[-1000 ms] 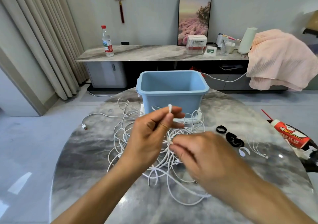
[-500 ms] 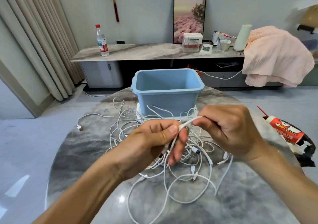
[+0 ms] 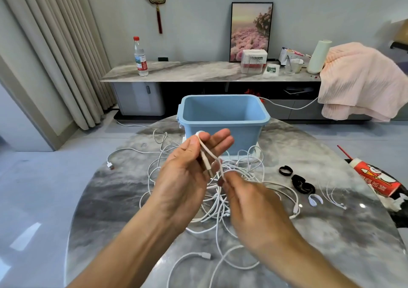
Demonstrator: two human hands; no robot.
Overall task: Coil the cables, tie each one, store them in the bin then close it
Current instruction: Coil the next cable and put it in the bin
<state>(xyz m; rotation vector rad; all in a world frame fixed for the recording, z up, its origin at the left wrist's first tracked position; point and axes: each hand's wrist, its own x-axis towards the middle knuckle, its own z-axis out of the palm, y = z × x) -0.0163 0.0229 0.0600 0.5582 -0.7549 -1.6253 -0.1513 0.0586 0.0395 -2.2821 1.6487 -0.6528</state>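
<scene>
Lying far out to the left of the left hand point(image 3: 187, 175), a white plug end point(image 3: 110, 166) trails its lead across the grey marbled table point(image 3: 106, 210) toward the heap. The left hand is raised palm-up, fingers loosely extended, with its thumb pinning a folded bight of white cable point(image 3: 206, 153) against the fingers; the loop's top pokes up above the thumb tip. Under and around both hands sprawls the tangle of white cables point(image 3: 220, 208), uncoiled, with one loose plug point(image 3: 204, 255) lying nearer the person, below the left forearm. Just beyond the left hand's fingertips stands the blue bin point(image 3: 223, 119), open-topped and with nothing visible inside it. The right hand point(image 3: 249, 203) sits just right of and below the left, back toward the camera, its fingertips closed in a pinch on the same cable where it leaves the left palm. Further right of the right hand lie black ties point(image 3: 301, 183) in a small cluster, then a small white clip point(image 3: 315, 200) and some thin white leads point(image 3: 331, 196). At the table's right edge, well apart from the hands, lies a red printed package point(image 3: 375, 177).
</scene>
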